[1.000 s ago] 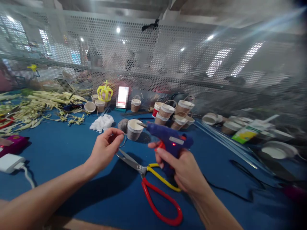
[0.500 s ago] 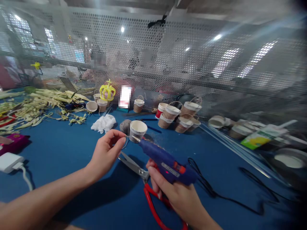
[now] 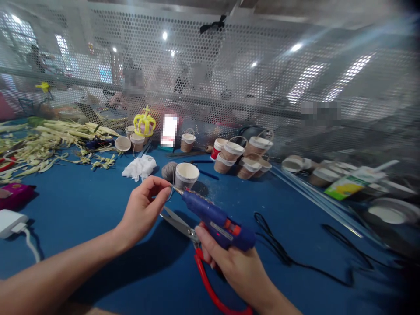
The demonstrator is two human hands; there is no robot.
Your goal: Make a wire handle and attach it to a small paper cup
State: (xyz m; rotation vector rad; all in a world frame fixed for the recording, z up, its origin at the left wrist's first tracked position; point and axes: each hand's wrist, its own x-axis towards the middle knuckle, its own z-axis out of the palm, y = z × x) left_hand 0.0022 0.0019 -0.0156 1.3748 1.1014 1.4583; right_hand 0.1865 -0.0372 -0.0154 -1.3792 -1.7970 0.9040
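Above the counter (image 3: 82,201), near the cup (image 3: 185,180), your left hand (image 3: 144,210) pinches what looks like thin, limp cord (image 3: 171,195); your right hand (image 3: 231,264) wraps the glue gun (image 3: 210,214), probably light and rigid, best held well back from the nozzle (image 3: 179,191).

Pale plant strips (image 3: 62,133) heaped far left; yellow crown (image 3: 145,131) near lit phone (image 3: 169,130); white charger (image 3: 12,222) near magenta box (image 3: 16,197); perforated panel (image 3: 262,87) behind table (image 3: 95,197).

Left hand (image 3: 144,208) pinches thin cord (image 3: 171,193), right hand (image 3: 231,264) grips glue gun (image 3: 210,214).
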